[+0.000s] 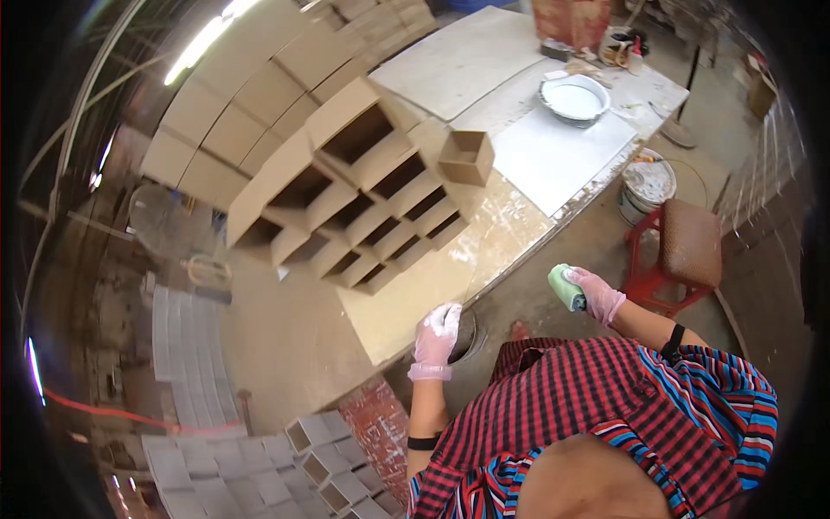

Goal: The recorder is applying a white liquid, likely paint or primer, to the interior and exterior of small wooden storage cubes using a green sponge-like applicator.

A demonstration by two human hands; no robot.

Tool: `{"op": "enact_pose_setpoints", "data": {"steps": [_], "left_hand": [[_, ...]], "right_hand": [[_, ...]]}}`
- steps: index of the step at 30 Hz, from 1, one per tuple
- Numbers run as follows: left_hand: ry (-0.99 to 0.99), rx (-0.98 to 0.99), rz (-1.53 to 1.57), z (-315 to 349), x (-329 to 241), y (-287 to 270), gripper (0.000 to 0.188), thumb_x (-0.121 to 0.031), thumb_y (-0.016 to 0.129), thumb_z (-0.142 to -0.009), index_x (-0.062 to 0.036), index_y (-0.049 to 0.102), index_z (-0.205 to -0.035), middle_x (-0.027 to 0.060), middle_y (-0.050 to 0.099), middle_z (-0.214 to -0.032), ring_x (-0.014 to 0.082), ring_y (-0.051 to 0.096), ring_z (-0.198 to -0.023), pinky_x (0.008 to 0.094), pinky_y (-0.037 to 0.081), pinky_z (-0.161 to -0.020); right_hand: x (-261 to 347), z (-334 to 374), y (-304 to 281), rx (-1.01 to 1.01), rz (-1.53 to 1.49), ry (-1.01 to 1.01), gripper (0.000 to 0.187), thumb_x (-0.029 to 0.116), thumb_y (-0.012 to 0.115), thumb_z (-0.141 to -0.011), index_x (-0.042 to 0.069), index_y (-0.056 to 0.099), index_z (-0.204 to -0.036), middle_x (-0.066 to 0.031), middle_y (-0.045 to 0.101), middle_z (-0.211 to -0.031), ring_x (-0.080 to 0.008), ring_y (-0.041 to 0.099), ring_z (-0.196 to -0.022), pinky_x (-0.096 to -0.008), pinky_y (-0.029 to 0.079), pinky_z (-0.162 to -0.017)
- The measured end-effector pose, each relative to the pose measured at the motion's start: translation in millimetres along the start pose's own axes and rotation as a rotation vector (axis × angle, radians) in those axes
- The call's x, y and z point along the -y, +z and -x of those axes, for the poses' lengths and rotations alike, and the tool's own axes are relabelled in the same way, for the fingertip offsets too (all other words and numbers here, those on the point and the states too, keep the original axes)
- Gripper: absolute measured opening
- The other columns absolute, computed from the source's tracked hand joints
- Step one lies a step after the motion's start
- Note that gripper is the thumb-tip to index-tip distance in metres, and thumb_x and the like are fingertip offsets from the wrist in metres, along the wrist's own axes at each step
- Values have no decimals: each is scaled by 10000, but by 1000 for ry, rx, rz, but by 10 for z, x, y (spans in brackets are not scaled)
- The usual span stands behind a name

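My left hand [438,335], in a thin pink glove, is by the near edge of the table [380,333]. White paste coats its fingers, which are curled together with nothing visible in them. Out to the right, past the table edge, my right hand [596,292] wears a similar glove and grips a pale green, soft-looking roll [565,286] with a dark bluish end. On the table, nearest my left hand, stands a brown cardboard compartment unit [346,203] made of several open boxes. A small open cardboard box [467,157] sits apart from it.
Farther along the table are a white sheet [553,160] and a basin of white liquid [574,98]. A paste-smeared bucket [648,183] and a red stool with brown seat [690,245] stand at right. Large cartons [251,104] are stacked behind; grey boxes [242,467] fill the lower left.
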State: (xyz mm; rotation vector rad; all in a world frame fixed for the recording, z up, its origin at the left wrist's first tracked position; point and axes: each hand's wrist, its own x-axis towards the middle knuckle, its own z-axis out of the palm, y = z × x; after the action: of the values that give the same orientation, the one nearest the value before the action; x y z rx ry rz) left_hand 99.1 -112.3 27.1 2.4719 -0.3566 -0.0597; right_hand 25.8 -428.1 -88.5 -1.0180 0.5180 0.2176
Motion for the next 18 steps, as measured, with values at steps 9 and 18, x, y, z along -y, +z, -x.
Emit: {"op": "enact_pose_setpoints", "data": {"steps": [9, 18], "left_hand": [[212, 334, 423, -1971, -894, 1156, 443, -252, 598, -833, 33, 539, -1167, 224, 584, -1104, 336, 563, -998, 366, 426, -891], [284, -128, -49, -3219, -946, 1575, 693, -218, 679, -754, 55, 349, -1298, 217, 481, -1222, 360, 469, -1117, 409, 390, -940]], "right_hand": [[764, -8, -285, -291, -147, -145, 333, 241, 520, -916, 40, 505, -1181, -33, 588, -975, -118, 566, -814, -259, 474, -672], [1053, -66, -366, -397, -158, -207, 343, 227, 536, -906, 12, 510, -1172, -33, 588, -976, -101, 566, -810, -244, 473, -687]]}}
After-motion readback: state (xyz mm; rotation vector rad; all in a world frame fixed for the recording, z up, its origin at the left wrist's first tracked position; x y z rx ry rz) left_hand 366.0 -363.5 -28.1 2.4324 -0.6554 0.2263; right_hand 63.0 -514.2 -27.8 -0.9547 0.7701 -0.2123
